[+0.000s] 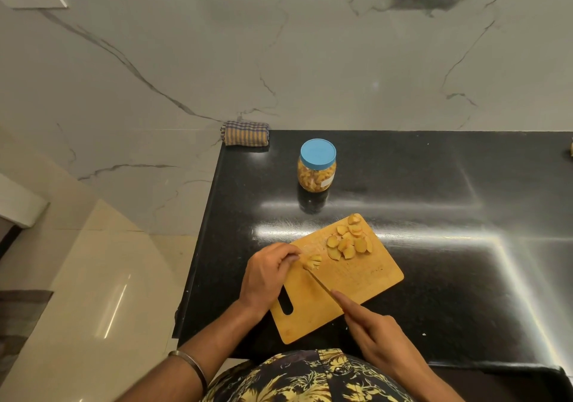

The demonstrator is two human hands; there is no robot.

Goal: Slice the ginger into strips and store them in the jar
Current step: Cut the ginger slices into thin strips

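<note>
Ginger strip-cutting on the wooden cutting board (366,280).

My left hand (266,274) pinches the ginger piece (312,261) at its 2 o'clock; my right hand (376,332) grips the knife (319,282), blade running toward 10 o'clock into it. Ginger slices (348,242) wait beyond; the lidded jar (317,165) stands at 12 o'clock.

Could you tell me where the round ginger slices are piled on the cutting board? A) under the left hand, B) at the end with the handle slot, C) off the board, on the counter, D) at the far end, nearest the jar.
D: the ginger slices lie at the far end of the cutting board, towards the jar, away from the handle slot.
</note>
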